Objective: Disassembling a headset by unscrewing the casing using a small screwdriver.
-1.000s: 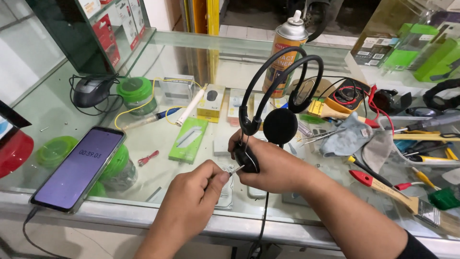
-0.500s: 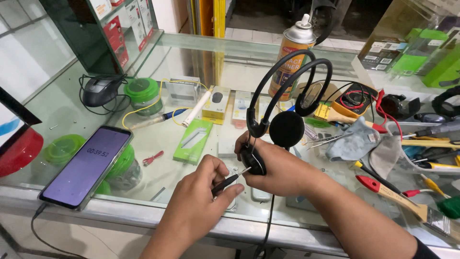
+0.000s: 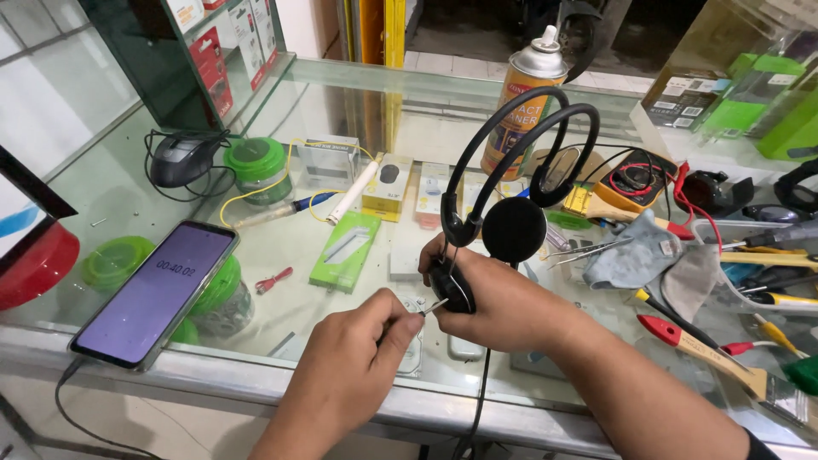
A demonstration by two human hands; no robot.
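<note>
Fingers of my left hand (image 3: 354,362) pinch a thin metal tool (image 3: 433,307) against the black plastic headset (image 3: 511,204); right hand (image 3: 503,298) grips its earcup, still assembled.

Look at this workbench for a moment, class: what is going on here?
A person is working on a black headset over a glass counter. The right hand grips one earpiece, with the headband standing upright above it. The left hand pinches a thin metal tool whose tip meets that earpiece. A phone with a lit screen leans at the left; a spray can, pliers and screwdrivers lie around.
</note>
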